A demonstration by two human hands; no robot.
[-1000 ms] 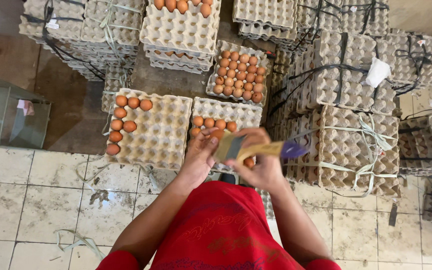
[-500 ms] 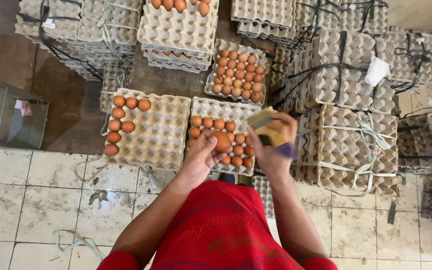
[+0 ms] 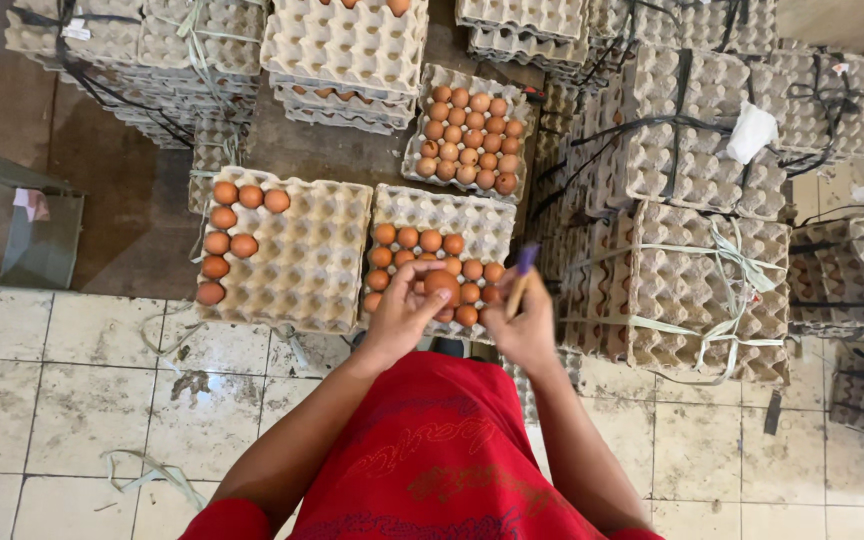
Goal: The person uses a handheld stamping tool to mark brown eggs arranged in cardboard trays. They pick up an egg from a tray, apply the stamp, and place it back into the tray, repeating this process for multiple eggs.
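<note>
My left hand [image 3: 404, 312] holds a brown egg [image 3: 441, 284] over the near edge of the middle egg tray [image 3: 432, 212], which is partly filled with brown eggs. My right hand [image 3: 525, 330] grips a thin stick-like tool with a purple tip [image 3: 522, 272], held upright close beside the egg. A second grey tray [image 3: 304, 262] to the left carries several brown eggs along its left side. A full tray of brown eggs [image 3: 468, 135] lies just behind the middle one.
Tied stacks of empty grey egg trays [image 3: 697, 280] fill the right side and the back. A white rag [image 3: 752, 130] lies on one stack. A glass box [image 3: 12, 225] stands at the left. Loose strapping lies on the tiled floor [image 3: 82, 400].
My right hand has come down from over the stacks to beside the egg, turning the tool upright. My left hand has lifted an egg off the middle tray.
</note>
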